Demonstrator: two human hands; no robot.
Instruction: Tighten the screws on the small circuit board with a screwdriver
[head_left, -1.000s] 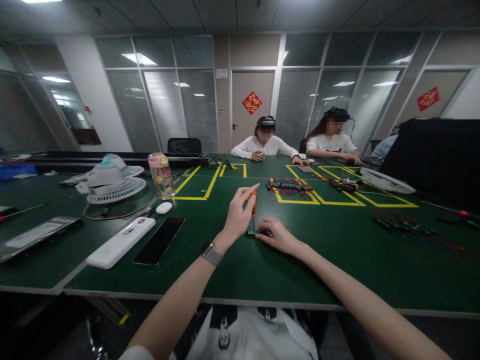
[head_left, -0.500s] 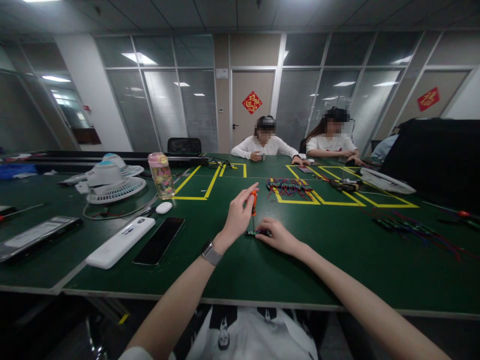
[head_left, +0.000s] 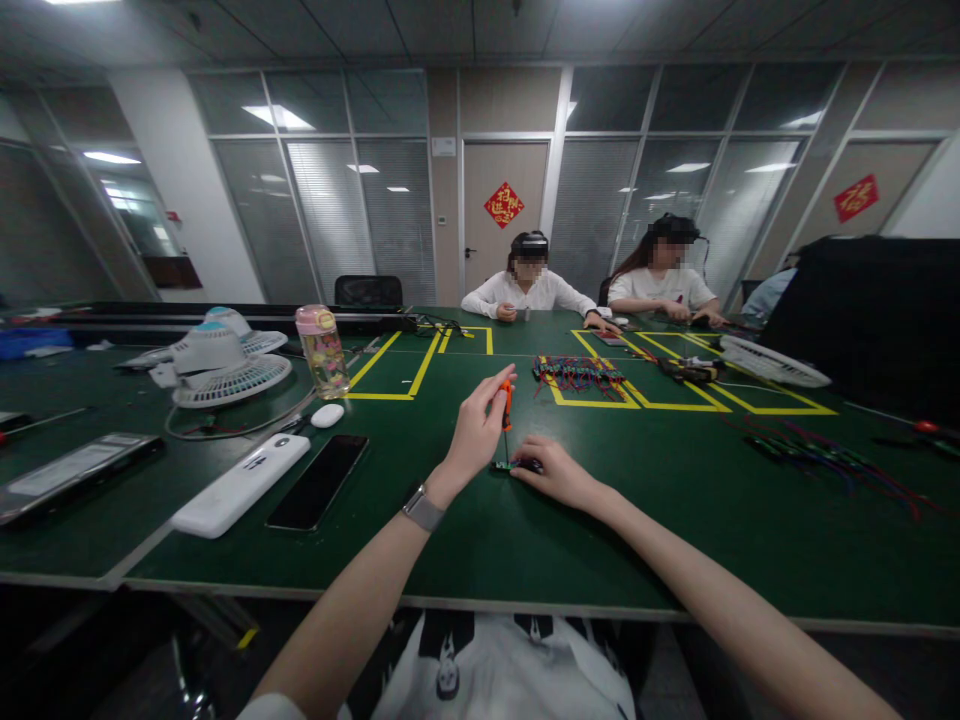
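My left hand point(head_left: 478, 428) is closed round the orange handle of a screwdriver point(head_left: 508, 406), its thumb and fingers along the top. The screwdriver stands nearly upright, and its thin shaft runs down to a small green circuit board point(head_left: 501, 465) lying on the table. My right hand point(head_left: 555, 472) rests low on the table and pinches the board's right end, where a dark part shows under the fingers. Much of that end is hidden by the hand. Beyond my hands lies a row of circuit boards point(head_left: 577, 375) with red and blue wires.
On the left are a black phone point(head_left: 319, 482), a white power bank point(head_left: 241, 485), a pink-lided bottle point(head_left: 322, 350) and white fans point(head_left: 232, 370). More wired boards point(head_left: 817, 455) lie at right. Two people sit across the green table point(head_left: 420, 550), which carries yellow tape outlines.
My hands, the screwdriver and the board look almost unmoved. Across the table, the person at right has shifted their arms slightly.
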